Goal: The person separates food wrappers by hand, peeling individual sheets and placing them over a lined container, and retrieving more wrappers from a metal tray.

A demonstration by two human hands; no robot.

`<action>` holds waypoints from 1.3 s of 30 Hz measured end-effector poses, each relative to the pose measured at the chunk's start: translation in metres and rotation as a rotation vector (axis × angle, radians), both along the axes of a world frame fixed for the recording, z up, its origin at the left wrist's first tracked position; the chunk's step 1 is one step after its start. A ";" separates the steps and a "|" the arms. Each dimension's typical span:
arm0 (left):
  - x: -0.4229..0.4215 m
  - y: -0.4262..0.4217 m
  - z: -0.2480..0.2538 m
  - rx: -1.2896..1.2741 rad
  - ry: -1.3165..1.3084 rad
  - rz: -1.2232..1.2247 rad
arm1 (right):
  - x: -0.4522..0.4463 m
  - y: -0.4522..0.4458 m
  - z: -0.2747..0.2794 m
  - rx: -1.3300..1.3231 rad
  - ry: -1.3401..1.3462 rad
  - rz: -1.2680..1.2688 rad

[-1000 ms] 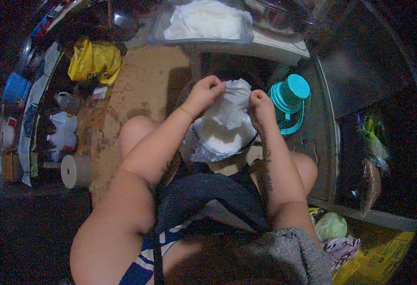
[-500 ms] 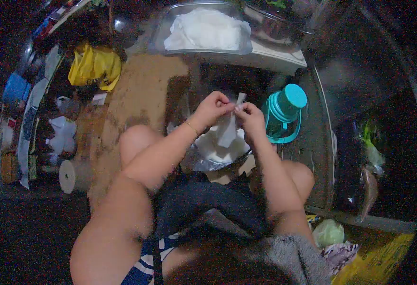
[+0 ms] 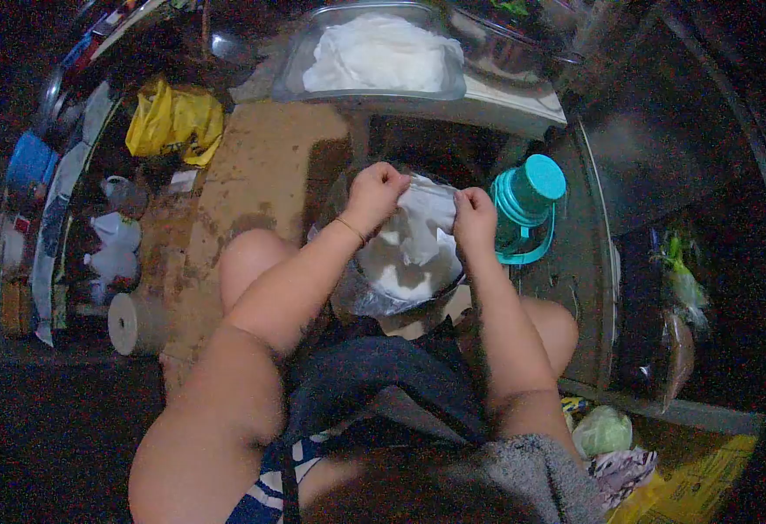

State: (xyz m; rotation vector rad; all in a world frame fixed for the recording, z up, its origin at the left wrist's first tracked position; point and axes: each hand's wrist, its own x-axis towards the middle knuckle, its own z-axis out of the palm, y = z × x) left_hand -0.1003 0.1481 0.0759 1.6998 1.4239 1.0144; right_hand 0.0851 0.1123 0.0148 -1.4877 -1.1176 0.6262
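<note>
Between the person's bent knees, crinkled clear plastic film spreads around a rounded white heap. Just above it hangs a thin, limp white sheet, creased and cloth-like or papery, its lower end drooping in folds. Both hands have it pinched between thumb and fingers, fingers curled in: the left hand at one upper corner, the right hand at the other. Near the right hand stands a glossy turquoise plastic bucket. A flat, stained brown board has a pale cylindrical roll beside its left edge and a crumpled yellow plastic bag near its far left corner. Beyond its far edge, a rectangular metal tray carries a soft white pile. The room is dim.
</note>
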 end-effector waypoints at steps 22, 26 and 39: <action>0.001 0.004 0.025 0.071 -0.012 -0.108 | -0.012 -0.014 0.027 -0.641 0.318 0.712; -0.016 0.014 0.030 0.028 0.154 0.021 | -0.002 -0.008 0.018 -0.343 0.593 0.668; 0.029 -0.042 -0.010 -0.013 0.283 -0.754 | 0.011 -0.051 0.046 0.079 -0.627 0.636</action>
